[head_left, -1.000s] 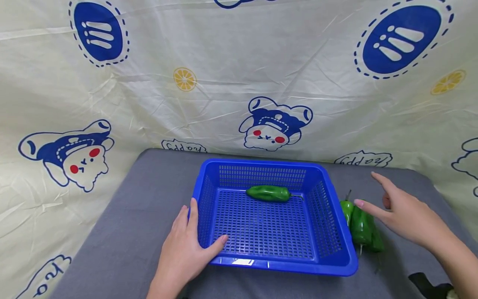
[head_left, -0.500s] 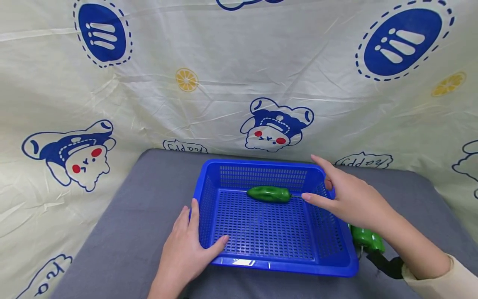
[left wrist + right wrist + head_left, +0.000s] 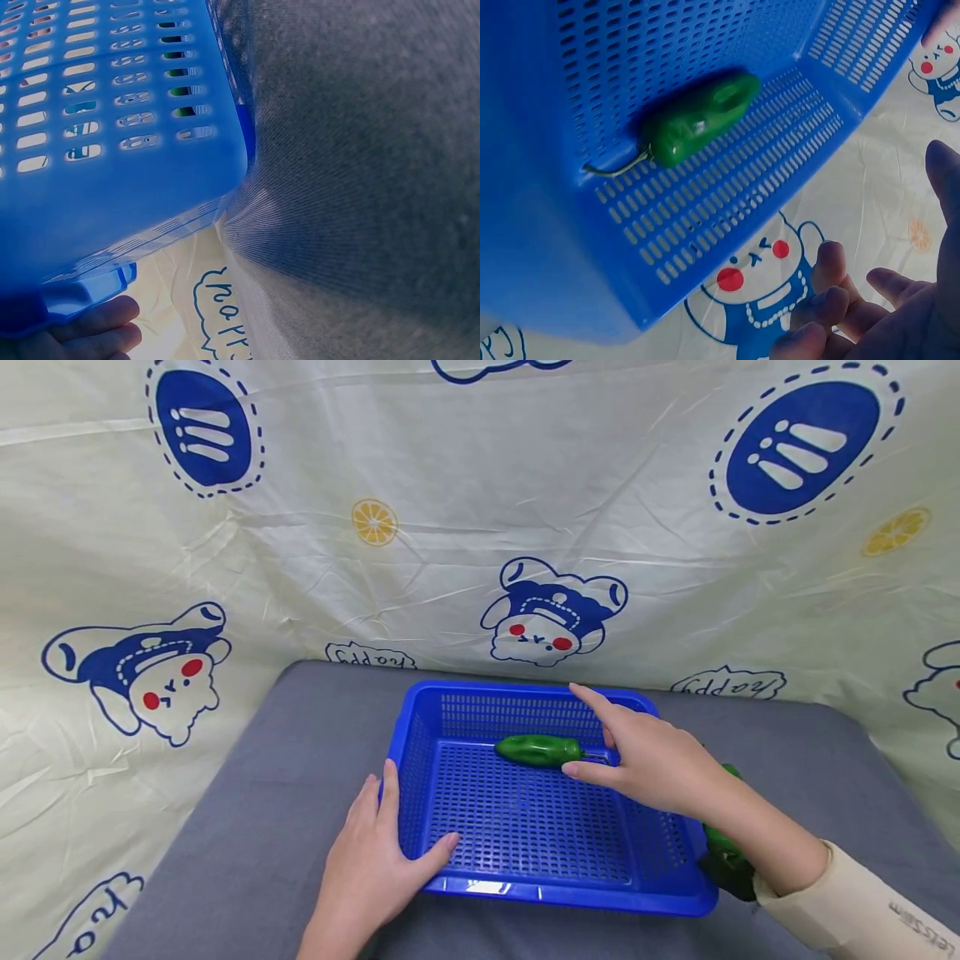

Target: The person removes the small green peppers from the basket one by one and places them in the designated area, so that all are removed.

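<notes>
A blue plastic basket [image 3: 517,892] with slotted walls and floor stands on the grey surface. Inside lies one green pepper [image 3: 536,750], on its side near the back wall, stem to the right. My left hand [image 3: 367,856] holds the basket at its front left corner, thumb over the rim and fingers along the left side. My right hand [image 3: 652,760] is over the basket's right side, thumb and forefinger spread apart, near the pepper's stem. In the right wrist view its fingers [image 3: 829,304] are loosely bent, apart from the pepper [image 3: 697,124], holding nothing.
More green peppers [image 3: 720,837] lie just outside the basket's right wall, mostly hidden by the right forearm and a black strap [image 3: 727,872]. A printed cream cloth [image 3: 442,602] hangs behind the grey tabletop [image 3: 277,793].
My right hand has moved left from above the peppers outside the basket to over the basket's right side, staying spread. The left hand, the basket and the pepper in it look unmoved.
</notes>
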`<state>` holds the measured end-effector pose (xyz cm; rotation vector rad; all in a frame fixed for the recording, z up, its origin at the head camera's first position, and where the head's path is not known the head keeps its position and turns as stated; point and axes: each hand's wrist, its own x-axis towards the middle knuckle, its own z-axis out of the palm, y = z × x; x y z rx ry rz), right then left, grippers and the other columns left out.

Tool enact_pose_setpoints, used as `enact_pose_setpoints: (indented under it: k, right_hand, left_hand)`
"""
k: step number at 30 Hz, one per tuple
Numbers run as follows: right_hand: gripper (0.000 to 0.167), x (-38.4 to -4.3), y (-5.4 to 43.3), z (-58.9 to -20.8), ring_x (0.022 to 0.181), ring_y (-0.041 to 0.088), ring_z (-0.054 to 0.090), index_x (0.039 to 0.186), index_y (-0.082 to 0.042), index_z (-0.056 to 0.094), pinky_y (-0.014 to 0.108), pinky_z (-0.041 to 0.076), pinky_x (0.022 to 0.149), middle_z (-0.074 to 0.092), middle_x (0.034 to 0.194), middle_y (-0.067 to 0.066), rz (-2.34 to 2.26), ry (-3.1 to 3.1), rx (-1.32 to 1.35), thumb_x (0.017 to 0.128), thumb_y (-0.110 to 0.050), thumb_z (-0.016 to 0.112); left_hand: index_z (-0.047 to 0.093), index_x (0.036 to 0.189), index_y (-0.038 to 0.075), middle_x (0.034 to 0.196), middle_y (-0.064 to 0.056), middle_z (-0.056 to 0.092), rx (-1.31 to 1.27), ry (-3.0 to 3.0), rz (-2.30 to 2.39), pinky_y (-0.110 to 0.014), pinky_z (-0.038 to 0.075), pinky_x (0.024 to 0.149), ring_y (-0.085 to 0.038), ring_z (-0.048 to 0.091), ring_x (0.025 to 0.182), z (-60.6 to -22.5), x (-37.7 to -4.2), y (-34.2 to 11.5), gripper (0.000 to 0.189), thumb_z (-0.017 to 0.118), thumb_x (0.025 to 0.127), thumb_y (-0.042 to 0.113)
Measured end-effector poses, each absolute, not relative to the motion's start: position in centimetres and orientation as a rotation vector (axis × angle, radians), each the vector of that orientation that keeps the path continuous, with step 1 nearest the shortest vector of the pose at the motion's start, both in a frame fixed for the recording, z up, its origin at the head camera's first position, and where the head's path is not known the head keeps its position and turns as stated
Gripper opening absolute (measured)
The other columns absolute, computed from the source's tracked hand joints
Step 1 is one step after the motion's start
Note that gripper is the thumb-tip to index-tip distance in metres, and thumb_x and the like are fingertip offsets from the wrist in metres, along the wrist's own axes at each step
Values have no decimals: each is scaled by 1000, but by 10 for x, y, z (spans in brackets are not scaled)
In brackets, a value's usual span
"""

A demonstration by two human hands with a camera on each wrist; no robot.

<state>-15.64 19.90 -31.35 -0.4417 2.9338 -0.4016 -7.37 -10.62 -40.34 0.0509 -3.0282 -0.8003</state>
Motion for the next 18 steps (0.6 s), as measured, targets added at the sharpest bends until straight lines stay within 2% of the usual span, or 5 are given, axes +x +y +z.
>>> enact_pose_setpoints:
  k: [4,10,14,18]
  right_hand:
    - [99,-161,191,-315,77,15,56,158,-33,20,26,41,50,61,96,0,-376,2934,-494,79,-78,59]
    - [91,-174,178,-324,90,19,61,157,-34,26,28,47,59,64,107,2,-383,2918,-583,82,-67,67]
    - [86,-183,173,-333,106,25,65,155,-34,30,42,57,72,63,123,7,-377,2900,-630,84,-62,68]
    - [84,-192,170,-343,122,30,61,155,-34,32,57,54,89,56,139,9,-408,2873,-667,83,-62,69]
  left_hand:
    - [14,160,12,160,-24,28,52,-3029,-804,-58,36,113,-40,31,148,-404,-74,-106,116,63,77,76]
    - [16,160,12,160,-24,30,45,-3019,-798,-57,37,113,-40,32,147,-404,-75,-106,115,62,77,76]
    - [19,160,11,158,-24,32,38,-2999,-790,-57,38,112,-40,34,146,-404,-74,-106,113,62,78,75]
    - [19,159,11,158,-25,33,32,-2992,-785,-57,39,111,-40,36,145,-403,-74,-107,113,62,78,76]
